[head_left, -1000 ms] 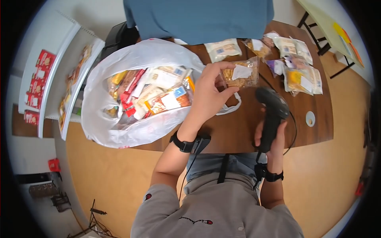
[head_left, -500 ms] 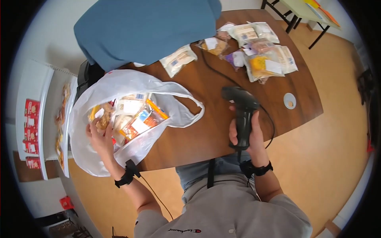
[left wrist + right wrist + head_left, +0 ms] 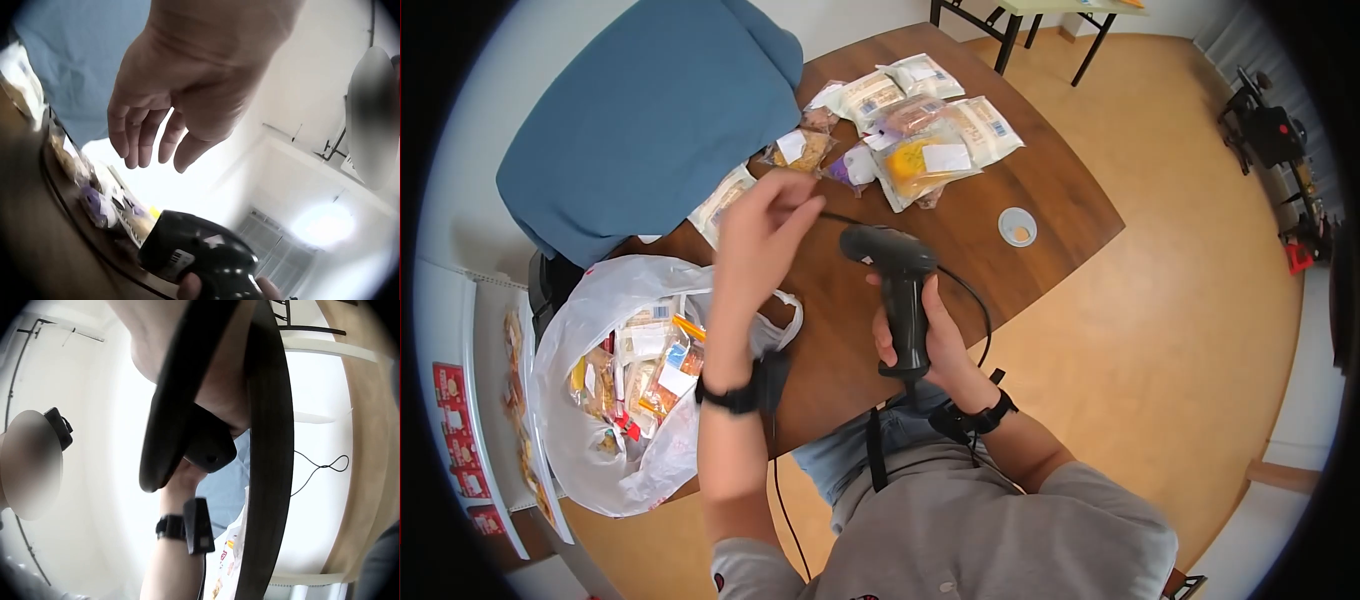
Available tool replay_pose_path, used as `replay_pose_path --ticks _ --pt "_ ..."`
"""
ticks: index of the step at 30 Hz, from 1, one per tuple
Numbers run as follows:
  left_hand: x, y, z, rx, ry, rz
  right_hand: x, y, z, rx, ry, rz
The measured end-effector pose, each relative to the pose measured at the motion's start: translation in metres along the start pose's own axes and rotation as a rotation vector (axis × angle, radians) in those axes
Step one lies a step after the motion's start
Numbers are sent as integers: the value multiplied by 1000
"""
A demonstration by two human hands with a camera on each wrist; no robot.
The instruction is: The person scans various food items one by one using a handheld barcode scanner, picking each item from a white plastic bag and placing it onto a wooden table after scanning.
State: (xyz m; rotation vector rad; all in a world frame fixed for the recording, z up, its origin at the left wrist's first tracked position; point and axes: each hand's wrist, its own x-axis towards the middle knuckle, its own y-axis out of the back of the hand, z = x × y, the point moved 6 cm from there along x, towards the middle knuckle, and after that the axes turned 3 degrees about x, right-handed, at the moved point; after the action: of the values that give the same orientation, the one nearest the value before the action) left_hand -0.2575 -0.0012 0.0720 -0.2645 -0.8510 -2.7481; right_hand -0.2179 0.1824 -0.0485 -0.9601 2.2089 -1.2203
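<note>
My right hand (image 3: 945,335) grips the handle of a black barcode scanner (image 3: 908,310), held upright over the brown table with its head pointing left. In the head view my left hand (image 3: 765,240) is raised over the table, left of the scanner. The left wrist view shows its fingers (image 3: 145,134) loosely bent with nothing between them. A packet in pale wrapping (image 3: 720,205) lies partly behind that hand. Beyond both hands, a pile of wrapped food packets (image 3: 920,165) covers part of the table. The right wrist view shows mostly the scanner's handle base (image 3: 212,447).
A white plastic bag (image 3: 565,450) full of packets stands at the table's left. Blue cloth (image 3: 650,130) covers something at the back. The scanner's cable (image 3: 985,310) loops across the wooden table (image 3: 1050,210). A round whitish disc (image 3: 1017,228) lies at the right. Shelves (image 3: 500,400) hold red boxes.
My left hand put a clear snack packet into the bag, let it go and came back over the table, empty. The right hand keeps the scanner. The head view has turned right.
</note>
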Motion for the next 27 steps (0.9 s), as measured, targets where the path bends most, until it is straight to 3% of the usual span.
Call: replay_pose_path --ticks 3,6,8,10,13,15,19,21,22,24,25,27 --pt "64 -48 -18 98 -95 -59 -4 3 -3 115 74 -33" --pt "117 -86 -47 195 -60 -84 -8 5 -6 140 105 48" --pt "138 -93 -55 502 -4 45 -8 4 -4 149 92 50" --pt "148 -101 -58 551 -23 42 -5 3 -5 148 72 44" --pt "152 -112 -54 505 3 11 -4 3 -3 144 47 35" --pt "147 -115 -50 449 125 -124 -4 3 -3 144 60 38" --pt "138 -101 -36 432 78 -64 -4 1 -4 130 63 29" --pt "126 -80 -18 331 -300 231 -5 2 -4 135 67 39" --pt "122 -74 -23 333 -298 229 -5 4 -4 138 66 39" --pt "96 -44 -14 169 -55 153 -5 4 -2 132 61 -34" --pt "81 -35 -19 175 -49 150 -6 4 -1 140 57 -33" --pt "51 -14 -33 -132 22 140 -5 0 -3 -19 95 -47"
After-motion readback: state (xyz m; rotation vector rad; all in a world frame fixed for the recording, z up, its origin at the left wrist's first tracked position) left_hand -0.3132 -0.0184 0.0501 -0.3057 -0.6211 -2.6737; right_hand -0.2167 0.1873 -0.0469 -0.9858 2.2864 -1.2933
